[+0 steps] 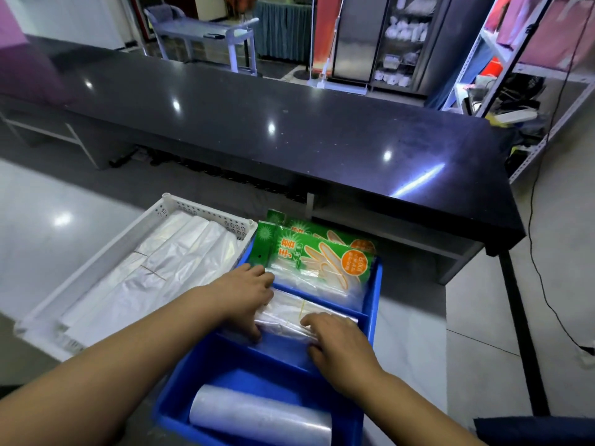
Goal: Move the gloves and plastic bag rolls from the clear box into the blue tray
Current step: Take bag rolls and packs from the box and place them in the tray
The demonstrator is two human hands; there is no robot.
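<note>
The writing I can read is on the green-headed packs of disposable gloves. Each has big white Chinese characters on the green card, a drawing of pale orange-outlined gloves, and an orange circle with "100" in it. The smaller print is too fine for me to read. The packs are stacked in the far compartment of the blue plastic tray, and their headers lean up over its back wall.

In the middle compartment lies a bundle of clear plastic bags, crinkled and glossy, with a thin yellowish band across it. My left hand grips its left end, fingers curled over the far side and thumb on the near side. My right hand holds its right end, fingers bent over the top and thumb tucked at the near edge.

A roll of translucent plastic bags lies on its side in the nearest compartment.

Touching the tray's left side is a white perforated plastic basket holding folded white plastic bags. A long black glossy bench runs beyond.
</note>
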